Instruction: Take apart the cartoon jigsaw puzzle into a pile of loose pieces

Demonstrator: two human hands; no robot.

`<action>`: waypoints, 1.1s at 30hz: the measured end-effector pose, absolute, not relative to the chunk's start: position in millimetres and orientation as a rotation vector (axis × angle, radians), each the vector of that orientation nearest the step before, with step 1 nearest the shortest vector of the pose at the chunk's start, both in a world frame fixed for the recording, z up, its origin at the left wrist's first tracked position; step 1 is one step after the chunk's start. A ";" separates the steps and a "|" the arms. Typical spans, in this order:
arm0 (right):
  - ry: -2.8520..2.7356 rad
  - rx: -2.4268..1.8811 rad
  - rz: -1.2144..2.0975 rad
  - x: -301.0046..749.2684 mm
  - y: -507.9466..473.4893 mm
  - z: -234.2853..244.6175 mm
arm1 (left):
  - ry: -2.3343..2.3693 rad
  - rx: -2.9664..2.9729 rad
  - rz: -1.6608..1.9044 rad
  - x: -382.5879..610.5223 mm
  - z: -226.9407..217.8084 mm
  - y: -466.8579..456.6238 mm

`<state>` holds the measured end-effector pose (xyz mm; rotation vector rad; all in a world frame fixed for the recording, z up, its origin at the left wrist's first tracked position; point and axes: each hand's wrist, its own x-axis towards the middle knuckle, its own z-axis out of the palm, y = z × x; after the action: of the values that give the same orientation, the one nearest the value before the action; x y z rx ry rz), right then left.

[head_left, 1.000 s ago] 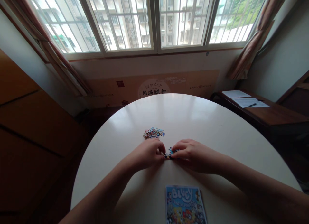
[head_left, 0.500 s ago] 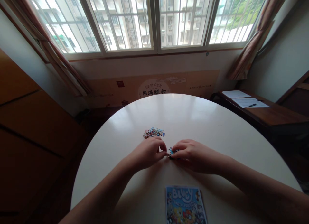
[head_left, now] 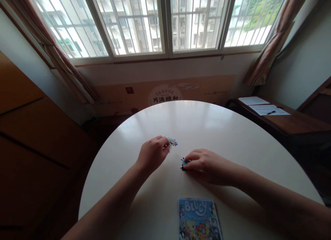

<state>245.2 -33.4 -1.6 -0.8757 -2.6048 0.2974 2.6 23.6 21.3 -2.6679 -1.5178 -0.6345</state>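
My right hand [head_left: 204,166] rests on the table with its fingers and thumb closed on a small cluster of jigsaw pieces [head_left: 183,163], blue and dark, mostly covered by the hand. Up and to the left, my left hand [head_left: 153,152] is at the pile of loose jigsaw pieces [head_left: 173,141]. Its fingers are curled in toward the thumb; whatever is between the tips is too small to make out. The left hand and wrist hide much of the pile.
A blue picture card marked "BLUEY" [head_left: 198,219] lies at the near side of the round white table [head_left: 207,124]. Right of it stands a brown side table [head_left: 305,120] with papers [head_left: 261,109] and a pen. Windows and a printed panel are beyond.
My left hand has moved away from the cluster by the right hand, up and left to the pile, which it now partly covers. The right hand has stayed in place.
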 end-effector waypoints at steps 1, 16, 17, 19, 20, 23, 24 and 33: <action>-2.605 -0.878 0.300 245.1 -33.3 -1.8 | -1.497 -2.660 -0.624 4.6 18.4 23.8; -2.598 -0.863 0.300 245.6 -32.7 -1.0 | -1.433 -2.750 -0.333 16.0 13.8 16.2; -2.598 -0.864 0.299 245.6 -32.7 -0.7 | -1.430 -2.752 -0.331 16.7 14.6 13.5; -2.601 -0.867 0.297 245.5 -32.7 -0.1 | -1.428 -2.753 -0.327 18.3 15.4 9.2; -2.604 -0.866 0.295 245.3 -32.8 0.0 | -1.425 -2.757 -0.311 19.0 15.4 7.8; -2.608 -0.860 0.284 245.1 -32.8 -0.4 | -1.415 -2.776 -0.237 20.6 15.3 6.6; -2.607 -0.858 0.281 245.1 -32.7 -0.8 | -1.418 -2.777 -0.219 20.9 15.4 6.8; -2.611 -0.842 0.250 244.7 -32.4 -2.7 | -1.488 -2.732 -0.156 20.4 17.2 7.5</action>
<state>244.7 -32.4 -2.7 -0.8418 -2.6105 0.2501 20.4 7.5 17.2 -2.7315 -1.4880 -0.1559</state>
